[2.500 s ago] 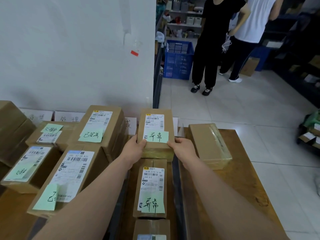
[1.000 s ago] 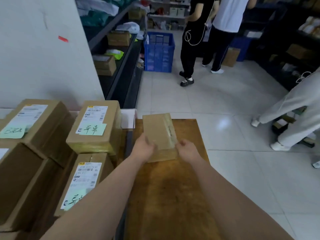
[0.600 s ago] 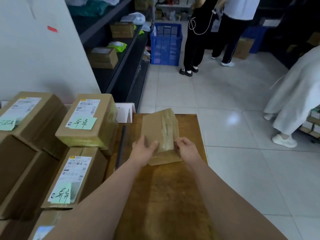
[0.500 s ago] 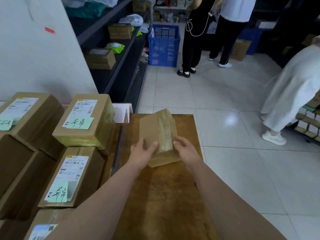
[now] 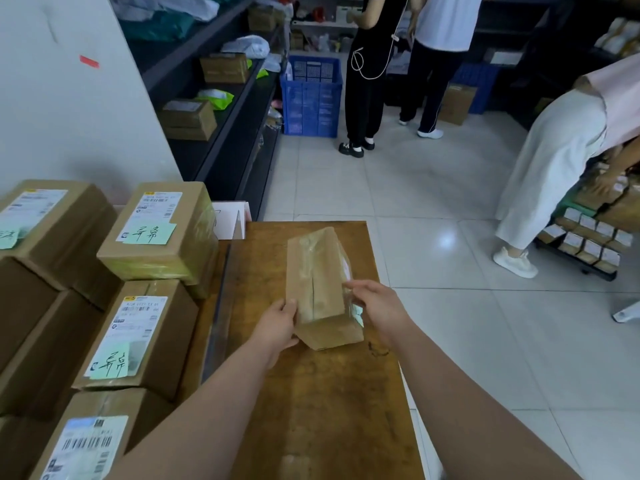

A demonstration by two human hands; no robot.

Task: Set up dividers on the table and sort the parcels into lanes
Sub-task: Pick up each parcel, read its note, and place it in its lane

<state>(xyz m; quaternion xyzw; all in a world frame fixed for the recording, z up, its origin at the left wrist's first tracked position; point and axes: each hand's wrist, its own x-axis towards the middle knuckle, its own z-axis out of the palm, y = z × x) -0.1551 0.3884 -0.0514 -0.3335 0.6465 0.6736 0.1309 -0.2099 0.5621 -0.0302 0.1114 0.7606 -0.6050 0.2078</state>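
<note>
Two hands on one taped brown parcel point(image 5: 320, 289), centre of frame, on the wooden table point(image 5: 322, 403). Left hand point(image 5: 278, 325) grips the parcel's lower left edge; right hand point(image 5: 375, 306) presses fingers on its right side, parcel tilted, near end on the wood. Dark divider strip point(image 5: 218, 306) runs just left of it. Left of frame: labelled boxes in a row, upper one point(image 5: 162, 230) and lower one point(image 5: 138, 337) each with a green sticky note. Folded white card point(image 5: 230, 220) stands behind.

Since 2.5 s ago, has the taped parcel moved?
Yes. The taped parcel went from lying near the wooden table's right edge to tilted, between both hands, mid-table.
</note>
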